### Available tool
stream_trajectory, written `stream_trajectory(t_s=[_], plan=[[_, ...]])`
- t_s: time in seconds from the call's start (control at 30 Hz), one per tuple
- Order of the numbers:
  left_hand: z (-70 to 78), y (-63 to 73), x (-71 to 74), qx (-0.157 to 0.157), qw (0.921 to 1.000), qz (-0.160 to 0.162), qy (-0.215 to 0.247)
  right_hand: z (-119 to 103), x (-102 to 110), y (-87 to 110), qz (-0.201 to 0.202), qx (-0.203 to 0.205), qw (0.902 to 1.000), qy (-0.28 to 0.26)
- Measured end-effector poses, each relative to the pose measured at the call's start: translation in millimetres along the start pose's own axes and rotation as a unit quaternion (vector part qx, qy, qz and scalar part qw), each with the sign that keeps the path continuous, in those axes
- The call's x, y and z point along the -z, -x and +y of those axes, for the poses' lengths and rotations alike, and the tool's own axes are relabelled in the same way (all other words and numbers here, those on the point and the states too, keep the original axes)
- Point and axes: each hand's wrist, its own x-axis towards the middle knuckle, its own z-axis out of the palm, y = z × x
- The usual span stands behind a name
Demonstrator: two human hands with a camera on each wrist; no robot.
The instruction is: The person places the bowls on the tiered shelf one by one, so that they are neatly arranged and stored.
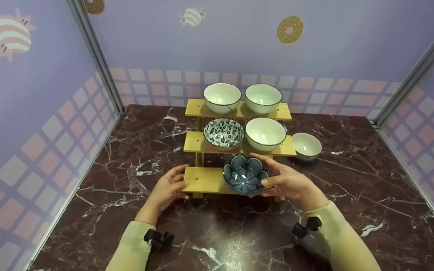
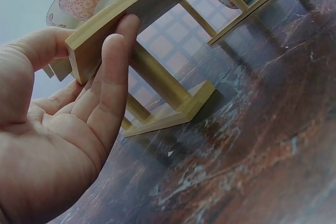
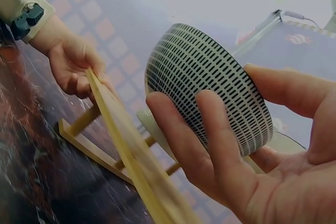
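My right hand [image 1: 290,183] holds a blue bowl [image 1: 244,180] with a petal pattern inside, thumb at the rim and fingers around its side. It sits over the right part of the lowest board [image 1: 205,180] of a three-step wooden stand. In the right wrist view the bowl [image 3: 205,87] is tilted, showing black dashes on its outer wall, and its foot ring lies close over the board. My left hand [image 1: 170,187] grips the left end of that lowest board, thumb on top and fingers underneath, as the left wrist view shows.
Two white bowls with dark rims, left [image 1: 222,98] and right [image 1: 263,98], stand on the top board. On the middle board are a floral bowl [image 1: 224,133] and a white bowl [image 1: 266,134]. Another white bowl [image 1: 306,146] rests on the marbled table [image 1: 352,188], right of the stand.
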Motion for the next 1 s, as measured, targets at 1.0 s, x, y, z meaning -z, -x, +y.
stream_trajectory(t_s=[1.0], plan=[[0.0, 0.4, -0.5, -0.001, 1.0000, -0.004, 0.008, 23, -18, -49.3, 0.053, -0.031, 0.9979, 0.021]])
